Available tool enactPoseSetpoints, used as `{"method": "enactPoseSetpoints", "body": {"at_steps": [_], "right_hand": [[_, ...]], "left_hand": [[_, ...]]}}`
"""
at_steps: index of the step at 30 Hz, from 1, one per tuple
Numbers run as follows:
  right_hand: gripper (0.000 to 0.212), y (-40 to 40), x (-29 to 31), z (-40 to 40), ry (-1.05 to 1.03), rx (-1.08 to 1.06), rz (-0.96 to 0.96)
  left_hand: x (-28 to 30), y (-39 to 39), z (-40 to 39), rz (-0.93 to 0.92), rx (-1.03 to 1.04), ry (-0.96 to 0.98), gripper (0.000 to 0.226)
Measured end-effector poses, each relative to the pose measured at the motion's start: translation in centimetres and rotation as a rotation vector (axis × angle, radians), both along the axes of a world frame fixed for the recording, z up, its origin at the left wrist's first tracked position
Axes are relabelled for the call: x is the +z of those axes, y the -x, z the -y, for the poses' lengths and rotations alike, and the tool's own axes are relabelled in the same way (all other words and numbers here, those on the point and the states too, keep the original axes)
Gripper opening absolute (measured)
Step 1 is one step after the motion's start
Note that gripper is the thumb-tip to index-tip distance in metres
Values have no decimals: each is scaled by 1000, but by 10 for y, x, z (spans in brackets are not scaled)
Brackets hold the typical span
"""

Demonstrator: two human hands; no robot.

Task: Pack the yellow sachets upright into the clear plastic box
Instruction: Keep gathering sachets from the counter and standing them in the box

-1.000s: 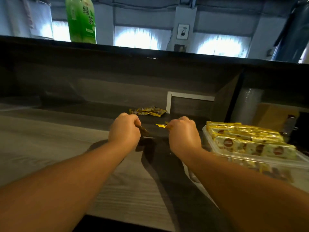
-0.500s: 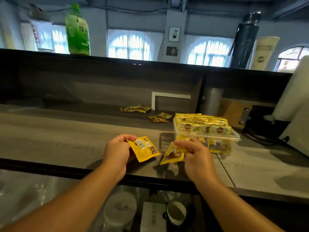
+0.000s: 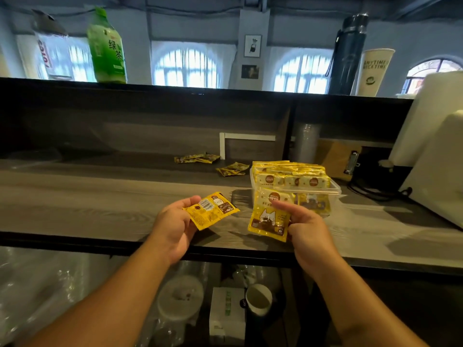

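My left hand (image 3: pixel 172 229) pinches a yellow sachet (image 3: pixel 210 210) by its left edge, barcode side up, tilted over the counter. My right hand (image 3: pixel 305 229) holds a second yellow sachet (image 3: pixel 269 217) upright, its cat picture facing me, just in front of the clear plastic box (image 3: pixel 334 190). Inside the box a row of yellow sachets (image 3: pixel 290 175) stands upright, packed close. Two small heaps of loose sachets lie further back on the counter, one (image 3: pixel 196 157) near the white frame and one (image 3: pixel 234 169) just left of the box.
The grey wooden counter (image 3: pixel 100 196) has a dark raised shelf behind it with a green tea bottle (image 3: pixel 106 46), a dark flask (image 3: pixel 347 53) and a paper cup (image 3: pixel 373 71). A white machine (image 3: pixel 436 146) stands at right. Cups and cartons sit below the counter edge.
Both hands drew back from the far counter toward me, each bringing a sachet. The right hand has turned its sachet upright, front side toward me, and lifted it closer to the box.
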State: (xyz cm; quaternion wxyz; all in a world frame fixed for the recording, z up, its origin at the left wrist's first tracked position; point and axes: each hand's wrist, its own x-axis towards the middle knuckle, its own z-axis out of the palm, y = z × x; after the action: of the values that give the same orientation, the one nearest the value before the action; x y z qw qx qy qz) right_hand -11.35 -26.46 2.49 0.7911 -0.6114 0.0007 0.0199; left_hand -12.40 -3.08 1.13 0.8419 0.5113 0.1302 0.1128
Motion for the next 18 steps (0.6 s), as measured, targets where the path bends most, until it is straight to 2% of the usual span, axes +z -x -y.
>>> {"method": "enactPoseSetpoints", "body": {"at_steps": [3, 7, 10, 13, 18], "right_hand": [[61, 2, 1, 2, -47, 24, 0], [49, 1, 0, 6, -115, 15, -17], [38, 3, -2, 9, -222, 11, -28], [31, 4, 0, 12, -140, -37, 10], [68, -6, 16, 30, 4, -105, 115]], "left_hand": [[-1, 1, -4, 25, -28, 42, 53], [0, 3, 2, 75, -40, 85, 21], [5, 5, 12, 41, -7, 18, 12], [8, 1, 17, -31, 32, -57, 7], [23, -11, 32, -41, 31, -356, 13]]}}
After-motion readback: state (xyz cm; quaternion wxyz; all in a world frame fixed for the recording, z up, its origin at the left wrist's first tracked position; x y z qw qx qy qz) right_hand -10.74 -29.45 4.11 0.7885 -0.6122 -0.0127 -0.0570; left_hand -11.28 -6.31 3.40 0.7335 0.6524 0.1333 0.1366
